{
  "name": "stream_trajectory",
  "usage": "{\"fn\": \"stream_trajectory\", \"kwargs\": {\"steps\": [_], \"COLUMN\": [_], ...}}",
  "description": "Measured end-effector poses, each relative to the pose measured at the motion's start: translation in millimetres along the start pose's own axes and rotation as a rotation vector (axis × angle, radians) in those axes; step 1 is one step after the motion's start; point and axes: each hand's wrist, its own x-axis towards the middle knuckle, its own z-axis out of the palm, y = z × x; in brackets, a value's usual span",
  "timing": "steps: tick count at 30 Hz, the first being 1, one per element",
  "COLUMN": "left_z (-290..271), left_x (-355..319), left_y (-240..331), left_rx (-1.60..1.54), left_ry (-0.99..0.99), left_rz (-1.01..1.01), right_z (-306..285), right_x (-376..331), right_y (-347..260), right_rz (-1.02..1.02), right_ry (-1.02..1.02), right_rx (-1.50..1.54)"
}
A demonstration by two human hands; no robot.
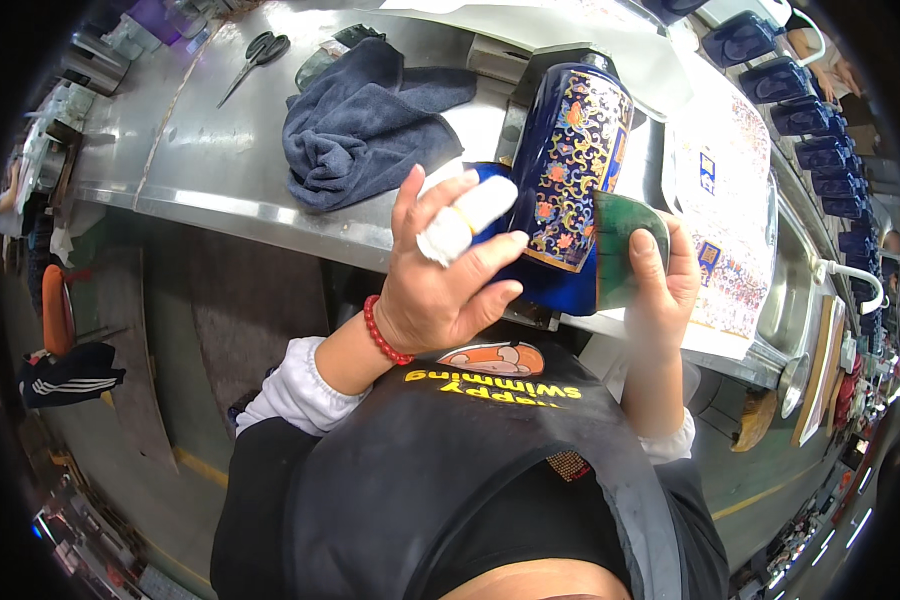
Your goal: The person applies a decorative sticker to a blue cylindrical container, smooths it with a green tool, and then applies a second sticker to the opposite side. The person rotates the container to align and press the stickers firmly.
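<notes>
A dark blue glossy bottle [538, 130] lies in front of me, its panel covered by a colourful floral decal [573, 150] with gold edging. In my right hand [660, 275] is a green, translucent flat scraper [620, 240], pinched between thumb and fingers, its straight edge at the decal's right side. My left hand [435, 265] has its fingers spread, the index fingertip at the bottle's lower left edge; whether it touches I cannot tell. One left finger carries a white wrapping [468, 218] with a yellow band. A red bead bracelet circles that wrist.
A crumpled dark grey towel [365, 125] lies left of the bottle on the metal table [210, 180], with black scissors [255, 62] farther left. Printed decal sheets [725, 180] spread at the right, beside a metal sink [792, 290]. Several blue bottles [800, 115] line the far right.
</notes>
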Motion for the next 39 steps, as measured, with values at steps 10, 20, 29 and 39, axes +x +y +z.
{"fn": "stream_trajectory", "kwargs": {"steps": [10, 20, 29, 39], "left_z": [39.8, 30.7, 14.5, -2.1], "left_x": [33.1, 34.2, 28.9, 22.6], "left_y": [-20.0, -32.4, -32.6, -33.4], "left_rx": [-0.646, -0.806, -0.563, -0.115], "left_ry": [-0.063, -0.166, -0.02, -0.061], "left_rz": [-0.524, -0.545, -0.311, 0.053], "right_z": [6.0, 13.9, 9.8, 7.5], "right_x": [0.2, 3.6, 0.6, -0.3], "right_y": [-4.3, -7.6, -16.9, -13.0], "right_rz": [0.022, 0.052, 0.017, 0.025], "right_ry": [-0.021, -0.013, 0.019, -0.019], "right_rx": [0.066, 0.086, 0.039, 0.031]}}
